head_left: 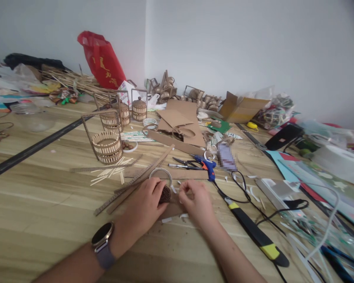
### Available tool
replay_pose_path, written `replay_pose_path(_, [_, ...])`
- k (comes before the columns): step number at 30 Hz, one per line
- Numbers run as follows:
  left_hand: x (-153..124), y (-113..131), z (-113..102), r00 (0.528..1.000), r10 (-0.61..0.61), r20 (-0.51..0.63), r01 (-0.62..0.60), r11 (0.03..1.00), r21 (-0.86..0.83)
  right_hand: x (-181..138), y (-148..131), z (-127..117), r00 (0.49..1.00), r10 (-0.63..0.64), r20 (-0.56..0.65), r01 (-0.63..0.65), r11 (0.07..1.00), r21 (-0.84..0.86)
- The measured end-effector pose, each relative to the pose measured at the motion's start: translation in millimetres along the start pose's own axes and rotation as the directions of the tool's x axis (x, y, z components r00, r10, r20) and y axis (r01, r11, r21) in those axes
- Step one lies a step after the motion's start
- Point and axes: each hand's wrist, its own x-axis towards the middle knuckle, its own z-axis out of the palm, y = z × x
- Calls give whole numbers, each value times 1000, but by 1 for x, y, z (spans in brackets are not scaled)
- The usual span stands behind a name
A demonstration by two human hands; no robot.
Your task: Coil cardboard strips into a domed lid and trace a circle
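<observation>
My left hand [146, 200], with a watch [102, 236] on its wrist, closes round a dark brown coiled disc [165, 194] low over the table. Just right of it, the fingertips of my right hand [197, 202] are pinched together; whatever they may hold is too small to make out. A roll of tape [162, 173] lies behind my left hand. Brown cardboard strips [141, 181] reach away on the left, beside thin pale sticks [112, 171]. Farther left stands a small basket with a tall handle [107, 147], made of pale slats and brown bands.
A blue glue gun [208, 165] and scissors [188, 162] lie beyond my hands. A black and yellow tool [253, 232] with a cord lies to the right. Cut cardboard [183, 114] and a cardboard box [242, 108] are at the back. A red bag [102, 61] leans at the wall.
</observation>
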Motion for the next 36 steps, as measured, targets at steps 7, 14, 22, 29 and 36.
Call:
replay_pose_path(7, [-1, 0, -1, 999, -29, -39, 28, 999, -47, 5, 13, -3, 995, 81, -50, -84, 995, -52])
replay_pose_path(14, [3, 2, -5, 996, -83, -42, 76, 986, -148, 4, 14, -2, 997, 58, -50, -59, 998, -26])
replay_pose_path(22, [5, 0, -6, 972, -234, 19, 225, 907, -357, 2, 5, -6, 985, -133, -107, 143, 986, 87])
replay_pose_path(29, [9, -1, -12, 933, -350, 86, 350, 827, -441, -1, -6, -12, 978, -179, -104, 190, 976, 106])
replay_pose_path(36, [13, -1, -18, 856, -443, 265, 509, 639, -577, -7, -17, -9, 961, -266, -68, 275, 922, 273])
